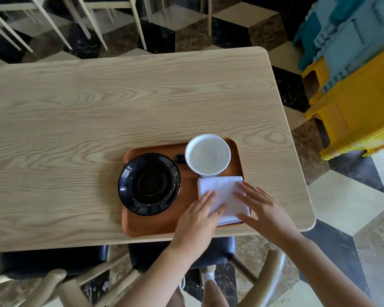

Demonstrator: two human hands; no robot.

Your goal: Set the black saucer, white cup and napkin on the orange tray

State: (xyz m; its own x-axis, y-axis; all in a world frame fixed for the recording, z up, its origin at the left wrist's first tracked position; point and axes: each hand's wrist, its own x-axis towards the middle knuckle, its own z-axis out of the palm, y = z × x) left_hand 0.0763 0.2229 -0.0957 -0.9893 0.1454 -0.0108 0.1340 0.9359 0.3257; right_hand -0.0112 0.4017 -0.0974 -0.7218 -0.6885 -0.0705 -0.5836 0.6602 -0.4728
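Observation:
The orange tray [155, 224] lies near the front edge of the wooden table. On its left half sits the black saucer [149, 183]. The white cup [207, 155], empty with a dark handle pointing left, stands on the tray's far right corner. A folded white napkin [222, 189] lies on the tray's right side in front of the cup. My left hand [199, 218] rests flat on the napkin's left part, fingers apart. My right hand [264, 209] lies flat over the napkin's right edge, fingers spread. Neither hand grips anything.
The light wooden table [98, 107] stretches left and far of the tray. Two chairs with dark seats [53, 262] stand at the near edge. Yellow and blue plastic crates [352, 96] are stacked to the right on the floor. White chair legs stand beyond the table.

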